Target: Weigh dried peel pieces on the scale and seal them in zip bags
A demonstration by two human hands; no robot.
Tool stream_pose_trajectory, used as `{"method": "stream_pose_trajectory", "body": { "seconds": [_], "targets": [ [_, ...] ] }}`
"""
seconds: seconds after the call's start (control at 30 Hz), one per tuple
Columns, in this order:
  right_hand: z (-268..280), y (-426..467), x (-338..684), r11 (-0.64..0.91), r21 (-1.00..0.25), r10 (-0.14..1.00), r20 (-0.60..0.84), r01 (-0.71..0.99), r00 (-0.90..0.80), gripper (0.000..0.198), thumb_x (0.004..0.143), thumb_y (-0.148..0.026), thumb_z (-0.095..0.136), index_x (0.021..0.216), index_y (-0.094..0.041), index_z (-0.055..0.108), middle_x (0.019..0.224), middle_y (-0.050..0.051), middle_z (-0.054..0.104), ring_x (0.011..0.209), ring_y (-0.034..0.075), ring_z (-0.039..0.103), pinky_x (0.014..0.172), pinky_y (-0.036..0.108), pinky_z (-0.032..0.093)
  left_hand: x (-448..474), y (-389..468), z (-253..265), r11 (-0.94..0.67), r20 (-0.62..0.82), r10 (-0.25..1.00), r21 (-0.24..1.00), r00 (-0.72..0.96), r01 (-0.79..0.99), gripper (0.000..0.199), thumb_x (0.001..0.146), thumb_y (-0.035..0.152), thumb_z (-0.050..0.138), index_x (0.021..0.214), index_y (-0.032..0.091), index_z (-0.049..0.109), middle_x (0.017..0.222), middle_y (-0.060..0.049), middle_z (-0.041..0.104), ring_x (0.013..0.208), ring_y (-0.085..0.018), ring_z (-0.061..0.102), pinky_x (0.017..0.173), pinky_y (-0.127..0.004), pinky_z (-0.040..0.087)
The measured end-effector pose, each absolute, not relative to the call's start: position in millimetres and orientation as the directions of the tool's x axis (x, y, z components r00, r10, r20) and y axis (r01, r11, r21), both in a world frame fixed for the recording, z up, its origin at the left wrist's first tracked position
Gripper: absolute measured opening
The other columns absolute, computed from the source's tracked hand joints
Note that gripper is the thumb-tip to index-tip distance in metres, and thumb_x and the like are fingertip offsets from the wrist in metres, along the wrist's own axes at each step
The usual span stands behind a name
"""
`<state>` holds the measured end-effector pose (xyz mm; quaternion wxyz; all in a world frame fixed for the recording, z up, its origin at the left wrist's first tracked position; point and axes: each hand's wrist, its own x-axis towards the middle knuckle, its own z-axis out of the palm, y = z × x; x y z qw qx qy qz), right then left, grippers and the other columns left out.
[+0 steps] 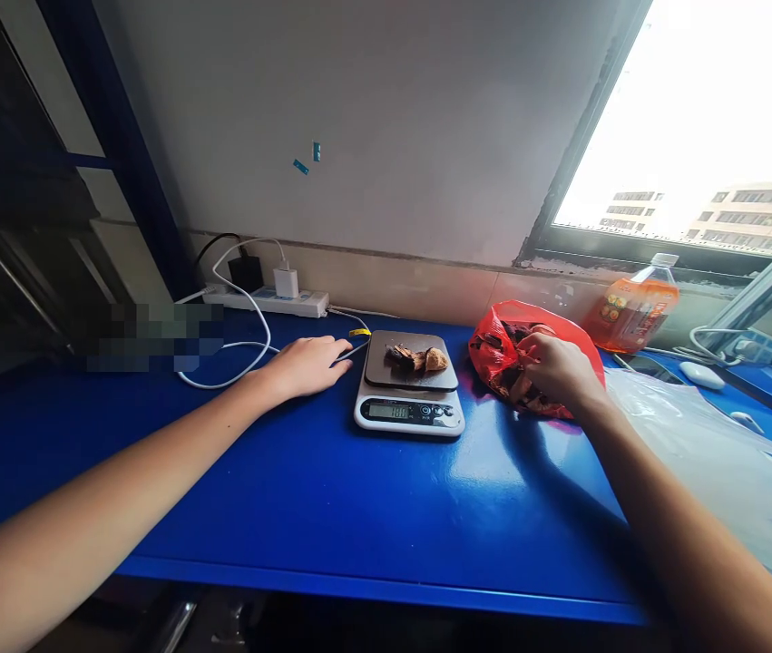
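Observation:
A white digital kitchen scale stands on the blue table, its display lit. On its metal plate lie several dried, brown, bark-like pieces, one of them paler and rounder. My left hand rests on the table just left of the scale, fingers stretched out and holding nothing. To the right sits an open red plastic bag filled with more brown dried pieces. My right hand is at the bag's mouth with its fingers curled in among the pieces; the fingertips are hidden.
Behind my left hand are a white power strip with a charger and a looping white cable. At right stand an orange drink bottle, a white mouse and clear plastic bags. The table's front edge runs below.

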<state>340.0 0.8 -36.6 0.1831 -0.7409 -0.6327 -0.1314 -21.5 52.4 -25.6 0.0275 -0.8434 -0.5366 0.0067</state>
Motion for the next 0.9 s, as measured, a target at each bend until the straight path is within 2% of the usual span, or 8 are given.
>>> {"method": "stream_pose_trajectory", "body": {
  "seconds": [0.23,0.33,0.43,0.53,0.63,0.73,0.8,0.9],
  "targets": [
    [-39,0,345,-0.157,-0.085,0.889,0.422,0.984,0.178,0.029,0.071,-0.012,0.056,0.096,-0.017,0.069,0.097,0.009,0.069,0.092,0.025,0.064,0.071,0.030,0.046,-23,54,-29,-0.455,0.038,0.889,-0.047,0.457,0.889,0.046,0.094,0.040,0.033,0.130,0.019,0.054,0.120,-0.013,0.063,0.110,-0.032,0.060,0.091,-0.042,0.047],
    [-32,-2,346,-0.148,-0.128,0.872,0.451,0.981,0.191,0.023,0.077,-0.021,0.054,0.095,-0.017,0.069,0.092,0.010,0.069,0.087,0.026,0.064,0.071,0.033,0.045,-24,55,-30,-0.461,0.044,0.886,-0.042,0.462,0.886,0.047,0.094,0.041,0.033,0.130,0.019,0.053,0.118,-0.013,0.063,0.108,-0.032,0.061,0.090,-0.042,0.047],
    [-14,-15,348,-0.130,-0.197,0.787,0.576,0.972,0.222,0.027,0.082,-0.033,0.050,0.095,-0.017,0.068,0.092,0.011,0.069,0.087,0.027,0.063,0.073,0.036,0.046,-24,56,-31,-0.463,0.043,0.885,-0.031,0.464,0.886,0.047,0.094,0.042,0.034,0.130,0.021,0.053,0.117,-0.012,0.063,0.107,-0.031,0.062,0.089,-0.040,0.047],
    [9,-35,347,-0.130,-0.311,0.679,0.664,0.942,0.313,0.031,0.079,-0.038,0.052,0.098,-0.019,0.067,0.086,0.008,0.069,0.082,0.024,0.062,0.074,0.035,0.045,-25,55,-31,-0.468,0.036,0.883,-0.012,0.469,0.883,0.047,0.094,0.043,0.034,0.132,0.021,0.052,0.118,-0.012,0.063,0.107,-0.030,0.061,0.089,-0.040,0.047],
    [22,-52,353,-0.213,-0.369,0.591,0.688,0.905,0.420,0.035,0.077,-0.041,0.052,0.098,-0.019,0.069,0.074,0.007,0.065,0.074,0.023,0.058,0.073,0.036,0.043,-25,55,-28,-0.468,0.021,0.883,0.006,0.468,0.883,0.049,0.093,0.043,0.034,0.133,0.021,0.052,0.119,-0.012,0.063,0.109,-0.031,0.060,0.089,-0.041,0.046],
    [24,-60,381,-0.322,-0.353,0.521,0.708,0.878,0.476,0.039,0.075,-0.044,0.049,0.099,-0.020,0.069,0.075,0.010,0.064,0.076,0.027,0.056,0.070,0.039,0.041,-28,53,-21,-0.453,-0.014,0.891,0.024,0.454,0.891,0.051,0.092,0.047,0.035,0.133,0.023,0.052,0.122,-0.012,0.062,0.108,-0.032,0.061,0.085,-0.040,0.048],
    [22,-59,415,-0.402,-0.347,0.550,0.649,0.847,0.526,0.039,0.073,-0.047,0.051,0.099,-0.024,0.069,0.077,0.012,0.066,0.076,0.029,0.057,0.064,0.040,0.040,-30,52,-16,-0.446,-0.052,0.893,0.045,0.448,0.894,0.051,0.092,0.048,0.036,0.132,0.024,0.054,0.122,-0.011,0.063,0.107,-0.031,0.061,0.083,-0.038,0.048],
    [16,-51,477,-0.507,-0.415,0.702,0.309,0.755,0.641,0.030,0.056,-0.049,0.064,0.077,-0.028,0.070,0.072,0.012,0.069,0.056,0.025,0.055,0.056,0.042,0.039,-33,48,-10,-0.447,-0.097,0.886,0.080,0.453,0.891,0.051,0.091,0.049,0.038,0.133,0.025,0.054,0.125,-0.010,0.063,0.110,-0.029,0.060,0.087,-0.037,0.047]
  ]
}}
